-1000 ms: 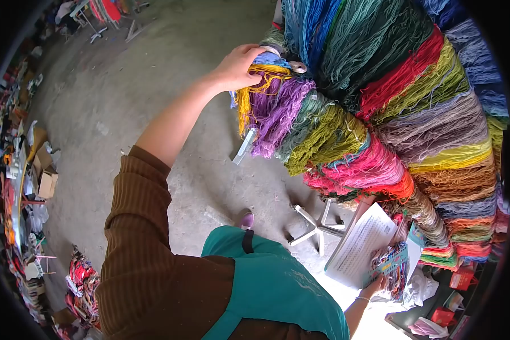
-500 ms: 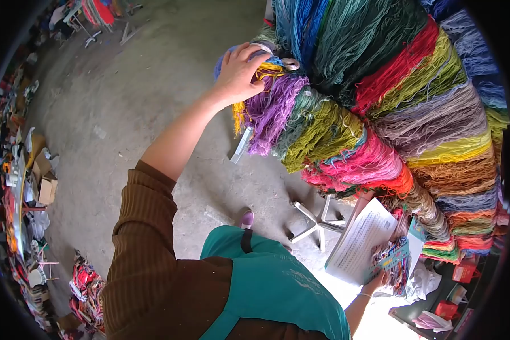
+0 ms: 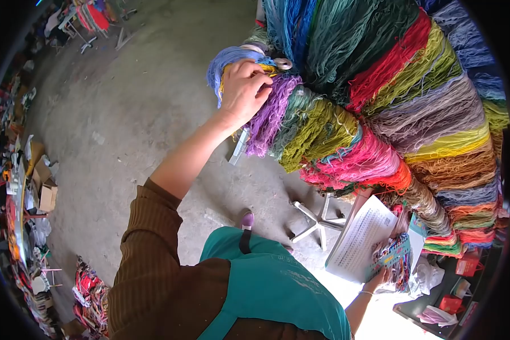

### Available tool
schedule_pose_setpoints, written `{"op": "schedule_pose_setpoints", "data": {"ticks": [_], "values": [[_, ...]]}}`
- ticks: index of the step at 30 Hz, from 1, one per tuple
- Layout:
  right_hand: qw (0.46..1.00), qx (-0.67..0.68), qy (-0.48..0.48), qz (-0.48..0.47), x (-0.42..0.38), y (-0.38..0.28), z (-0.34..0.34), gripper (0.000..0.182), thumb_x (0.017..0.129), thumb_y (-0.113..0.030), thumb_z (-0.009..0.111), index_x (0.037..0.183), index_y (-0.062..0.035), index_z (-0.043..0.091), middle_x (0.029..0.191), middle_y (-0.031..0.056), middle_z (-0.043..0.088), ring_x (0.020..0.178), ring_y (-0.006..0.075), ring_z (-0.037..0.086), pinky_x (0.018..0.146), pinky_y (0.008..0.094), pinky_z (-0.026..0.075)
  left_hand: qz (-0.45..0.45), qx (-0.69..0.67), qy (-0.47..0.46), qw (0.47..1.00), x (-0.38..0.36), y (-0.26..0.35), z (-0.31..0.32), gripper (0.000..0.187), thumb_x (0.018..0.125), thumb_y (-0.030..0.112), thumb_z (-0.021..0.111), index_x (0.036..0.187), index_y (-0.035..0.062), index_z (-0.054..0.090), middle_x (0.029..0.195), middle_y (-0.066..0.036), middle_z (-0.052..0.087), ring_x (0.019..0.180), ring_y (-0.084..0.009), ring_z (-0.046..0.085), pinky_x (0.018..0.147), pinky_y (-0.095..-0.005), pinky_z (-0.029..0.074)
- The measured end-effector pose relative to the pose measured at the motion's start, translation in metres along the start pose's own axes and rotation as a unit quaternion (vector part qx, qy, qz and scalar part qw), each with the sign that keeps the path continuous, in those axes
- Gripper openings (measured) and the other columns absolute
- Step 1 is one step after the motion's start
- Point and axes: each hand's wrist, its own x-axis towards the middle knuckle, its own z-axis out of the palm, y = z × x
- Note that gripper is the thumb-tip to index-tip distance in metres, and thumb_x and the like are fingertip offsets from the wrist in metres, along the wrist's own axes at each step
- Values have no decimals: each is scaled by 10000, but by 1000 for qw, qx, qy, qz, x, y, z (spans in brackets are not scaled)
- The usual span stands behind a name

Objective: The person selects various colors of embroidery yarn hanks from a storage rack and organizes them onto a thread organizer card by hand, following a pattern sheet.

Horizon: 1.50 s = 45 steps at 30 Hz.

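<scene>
My left hand (image 3: 245, 93) is at the end of a rack of hanging thread skeins, its fingers curled into the yellow thread (image 3: 269, 69). Periwinkle-blue thread (image 3: 221, 63) hangs on the far side of that hand, and purple thread (image 3: 275, 113) on the near side. Low on the right, my right hand (image 3: 378, 279) grips the lower edge of a teal thread card (image 3: 395, 256) strung with many colours. A printed chart sheet (image 3: 361, 241) lies beside the card. Part of the right hand's grip is hidden by the threads.
Rows of coloured skeins (image 3: 430, 113) fill the right side. A white wheeled chair base (image 3: 318, 224) stands below them. Cardboard boxes (image 3: 45, 190) and a heap of colourful material (image 3: 89, 292) are at the left. Red packets (image 3: 452, 304) lie at lower right.
My left hand has moved slightly down and right, its fingers curling deeper into the yellow thread. More of the periwinkle-blue thread shows. My right hand stays nearly in place with the thread card.
</scene>
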Motion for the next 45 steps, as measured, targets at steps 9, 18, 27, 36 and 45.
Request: {"op": "schedule_pose_setpoints", "data": {"ticks": [9,18,27,36,45], "values": [[1000,-26,8,-6,-6,-4,1,190,891,-130,610,1049,-33,652,959,14,568,869,148,523,796,310,448,43,27,17,999,3,15,-11,110,657,50,702,692,110,616,844,-23,569,937,-246,573,853,-434,446],[999,-18,19,-26,-4,-1,1,175,887,-102,633,1044,-25,626,913,20,595,788,148,559,710,300,488,-491,-586,-87,639,-44,15,-52,109,902,183,626,860,88,593,641,33,490,467,-59,378,440,-217,274],[998,-19,15,-50,-5,2,-1,207,879,-131,657,1052,-21,632,926,23,592,800,149,548,719,300,489,-604,-521,-37,603,-185,-34,-148,162,963,165,588,816,141,524,559,93,281,417,-29,234,387,-223,171],[999,-24,10,19,4,8,-13,226,870,-147,676,1059,-33,630,969,33,610,842,152,565,745,304,492,-869,-4,327,372,-576,20,-389,339,889,239,666,664,216,414,497,55,353,371,-86,351,318,-232,255],[996,11,-47,71,-5,-28,-16,305,883,-153,669,1166,-61,604,1028,34,626,896,162,583,760,304,507,-802,-185,232,518,-482,103,-334,253,940,179,615,711,168,508,501,51,359,398,-74,372,354,-227,281]]}}
